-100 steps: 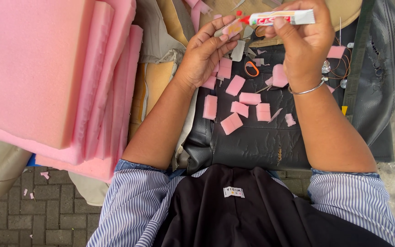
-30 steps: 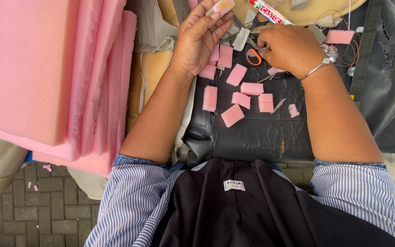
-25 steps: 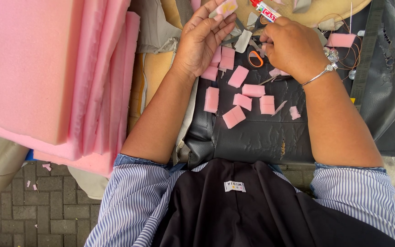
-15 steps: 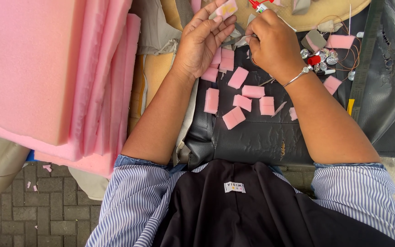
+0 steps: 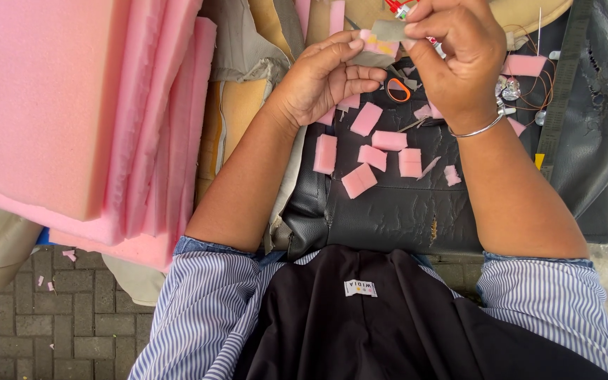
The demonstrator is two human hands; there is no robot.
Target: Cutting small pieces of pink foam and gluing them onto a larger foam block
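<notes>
Risen since a moment ago: right hand (image 5: 452,60), now level with the left and meeting it near the top of the view, glue tube almost out of frame. Nearest, a black apron and striped blue sleeves (image 5: 209,302). Beyond, a worn black leather cover (image 5: 388,211) strewn with small pink foam pieces (image 5: 359,180), well apart from both hands. Off to the left, a thick stack of pink foam sheets (image 5: 58,105). Farther up, left hand (image 5: 321,77) curled, fingertips pinching a small pink foam block (image 5: 378,46). Right hand closed, thumb and fingers gripping a grey scrap (image 5: 390,30) touching that block, glue tube's red tip (image 5: 397,7) just above. Behind the hands, an orange-handled tool (image 5: 397,90) on the leather; a metal bangle (image 5: 476,130) on the right wrist.
</notes>
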